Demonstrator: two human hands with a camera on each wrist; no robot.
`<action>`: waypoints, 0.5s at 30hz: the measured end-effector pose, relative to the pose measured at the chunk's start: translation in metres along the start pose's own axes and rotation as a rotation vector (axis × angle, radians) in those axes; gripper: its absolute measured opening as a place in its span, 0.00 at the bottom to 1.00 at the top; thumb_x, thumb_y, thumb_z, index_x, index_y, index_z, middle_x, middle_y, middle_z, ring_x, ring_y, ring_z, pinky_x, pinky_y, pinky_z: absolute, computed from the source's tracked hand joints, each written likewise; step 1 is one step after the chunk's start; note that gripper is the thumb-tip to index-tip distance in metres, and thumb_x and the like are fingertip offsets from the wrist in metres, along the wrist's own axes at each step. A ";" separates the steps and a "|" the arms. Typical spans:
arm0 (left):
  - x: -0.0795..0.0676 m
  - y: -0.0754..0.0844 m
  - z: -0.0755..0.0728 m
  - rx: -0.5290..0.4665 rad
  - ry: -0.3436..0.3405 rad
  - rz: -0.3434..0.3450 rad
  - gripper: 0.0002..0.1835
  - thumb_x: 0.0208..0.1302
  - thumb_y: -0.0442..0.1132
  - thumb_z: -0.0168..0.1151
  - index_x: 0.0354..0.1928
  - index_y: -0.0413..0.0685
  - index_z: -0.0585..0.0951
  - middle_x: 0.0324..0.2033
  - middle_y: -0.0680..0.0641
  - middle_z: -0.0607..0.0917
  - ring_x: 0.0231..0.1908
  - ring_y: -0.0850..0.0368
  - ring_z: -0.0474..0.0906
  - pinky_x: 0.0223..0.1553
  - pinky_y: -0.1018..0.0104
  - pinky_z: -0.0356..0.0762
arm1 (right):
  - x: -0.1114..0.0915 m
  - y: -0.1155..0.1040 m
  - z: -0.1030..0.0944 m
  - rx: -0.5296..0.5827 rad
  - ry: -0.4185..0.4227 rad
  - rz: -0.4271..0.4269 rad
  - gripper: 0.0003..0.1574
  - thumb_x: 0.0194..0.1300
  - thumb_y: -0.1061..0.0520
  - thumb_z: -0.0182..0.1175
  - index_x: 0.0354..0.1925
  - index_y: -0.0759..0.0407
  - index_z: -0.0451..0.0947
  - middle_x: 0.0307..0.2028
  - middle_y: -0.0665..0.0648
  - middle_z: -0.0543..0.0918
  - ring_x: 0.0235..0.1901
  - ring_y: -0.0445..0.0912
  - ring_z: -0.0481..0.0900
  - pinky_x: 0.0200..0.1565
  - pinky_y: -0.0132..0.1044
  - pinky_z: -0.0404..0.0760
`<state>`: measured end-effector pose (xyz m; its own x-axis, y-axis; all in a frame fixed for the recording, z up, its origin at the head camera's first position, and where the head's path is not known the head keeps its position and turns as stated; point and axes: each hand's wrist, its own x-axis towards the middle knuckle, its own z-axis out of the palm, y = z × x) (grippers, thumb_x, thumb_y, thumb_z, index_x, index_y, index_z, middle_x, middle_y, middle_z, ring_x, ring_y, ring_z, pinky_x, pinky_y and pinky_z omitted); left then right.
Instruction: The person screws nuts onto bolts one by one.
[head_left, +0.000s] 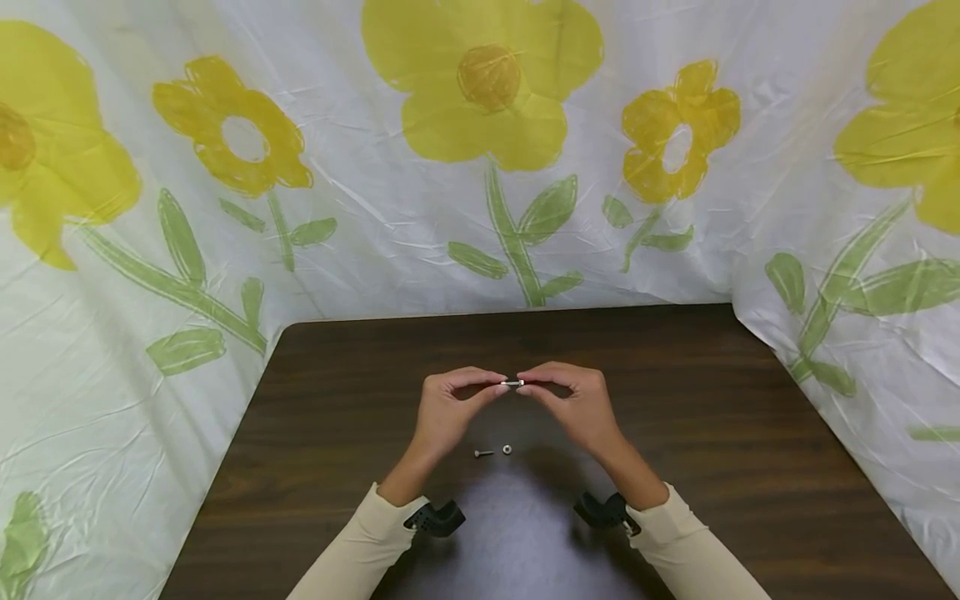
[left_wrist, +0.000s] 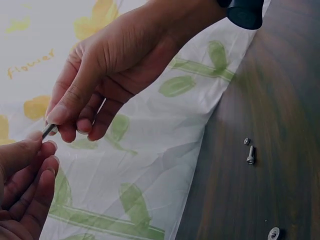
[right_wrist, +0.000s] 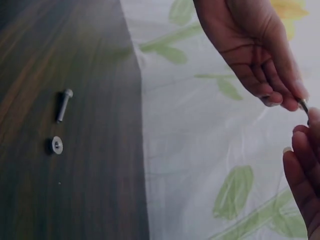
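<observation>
Left hand (head_left: 444,408) and right hand (head_left: 585,408) pinch what looks like a bolt (head_left: 512,383) between their fingers (left_wrist: 70,102) above the table (head_left: 330,442).

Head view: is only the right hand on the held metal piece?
No, the left hand and right hand both pinch the metal piece, one at each end.
</observation>
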<state>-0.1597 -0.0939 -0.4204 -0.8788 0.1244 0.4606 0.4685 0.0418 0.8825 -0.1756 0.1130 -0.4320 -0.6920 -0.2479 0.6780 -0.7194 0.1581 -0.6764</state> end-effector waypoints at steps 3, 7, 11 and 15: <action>0.000 -0.010 0.000 0.001 -0.002 0.033 0.06 0.58 0.27 0.73 0.38 0.36 0.90 0.36 0.43 0.90 0.38 0.55 0.87 0.40 0.61 0.85 | -0.001 0.000 0.000 -0.005 0.001 0.025 0.11 0.59 0.67 0.73 0.41 0.62 0.89 0.38 0.52 0.90 0.38 0.45 0.88 0.41 0.34 0.85; 0.001 -0.016 0.000 -0.021 -0.010 0.074 0.06 0.59 0.30 0.74 0.39 0.39 0.90 0.36 0.46 0.90 0.38 0.53 0.87 0.40 0.63 0.85 | -0.002 -0.002 0.001 0.000 -0.001 0.072 0.09 0.61 0.65 0.71 0.42 0.60 0.89 0.38 0.50 0.90 0.35 0.45 0.87 0.39 0.34 0.85; 0.002 -0.015 0.000 -0.021 -0.007 0.100 0.05 0.60 0.29 0.73 0.38 0.38 0.90 0.35 0.45 0.90 0.37 0.52 0.87 0.40 0.64 0.85 | -0.003 -0.004 0.002 0.041 0.001 0.122 0.06 0.63 0.66 0.70 0.41 0.60 0.88 0.34 0.52 0.89 0.30 0.49 0.87 0.35 0.36 0.86; 0.002 -0.012 0.002 -0.005 0.005 0.123 0.06 0.58 0.25 0.73 0.37 0.36 0.90 0.34 0.43 0.90 0.37 0.54 0.87 0.39 0.65 0.85 | -0.002 -0.007 0.006 0.045 0.013 0.180 0.03 0.66 0.67 0.67 0.37 0.62 0.86 0.28 0.53 0.86 0.27 0.50 0.85 0.32 0.38 0.85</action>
<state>-0.1675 -0.0921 -0.4303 -0.8154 0.1234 0.5656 0.5720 0.0211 0.8200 -0.1690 0.1066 -0.4298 -0.8103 -0.2074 0.5481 -0.5806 0.1563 -0.7991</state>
